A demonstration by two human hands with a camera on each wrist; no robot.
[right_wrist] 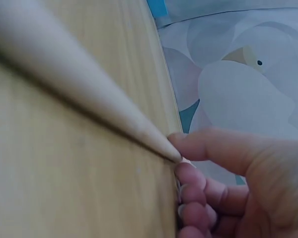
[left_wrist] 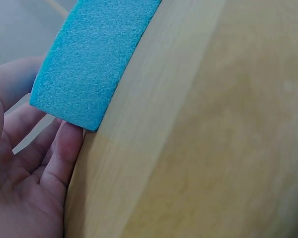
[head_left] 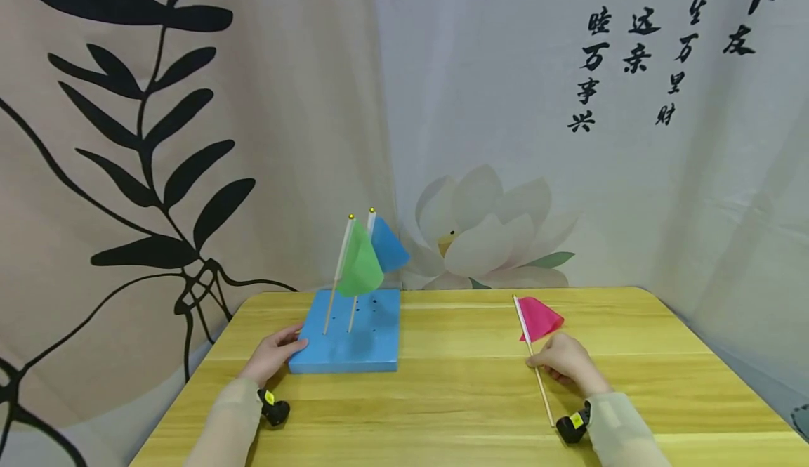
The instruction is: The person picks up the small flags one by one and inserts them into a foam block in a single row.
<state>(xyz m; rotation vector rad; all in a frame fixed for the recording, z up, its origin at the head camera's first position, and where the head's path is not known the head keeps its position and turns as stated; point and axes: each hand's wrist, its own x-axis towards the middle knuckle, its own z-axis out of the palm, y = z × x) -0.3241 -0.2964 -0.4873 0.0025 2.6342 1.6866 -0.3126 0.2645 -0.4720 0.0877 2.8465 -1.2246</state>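
A blue foam board (head_left: 373, 351) with small holes lies on the table, a green flag (head_left: 360, 263) and a blue flag (head_left: 390, 246) standing in it on thin sticks, both leaning slightly right. My left hand (head_left: 276, 351) holds the board's left edge, thumb over the top face; in the left wrist view its fingers (left_wrist: 67, 144) reach against the board's side. Over at the right, my right hand (head_left: 569, 362) pinches the wooden stick of a pink flag (head_left: 539, 318) between thumb and fingertips. In the right wrist view the stick (right_wrist: 104, 96) runs close along the tabletop, its cloth out of sight.
The wooden table (head_left: 468, 397) ends at a back edge just behind the board. A curtain (head_left: 316, 102) with printed leaves, a lotus and writing hangs behind it. Each wrist carries a small black camera (head_left: 274, 409).
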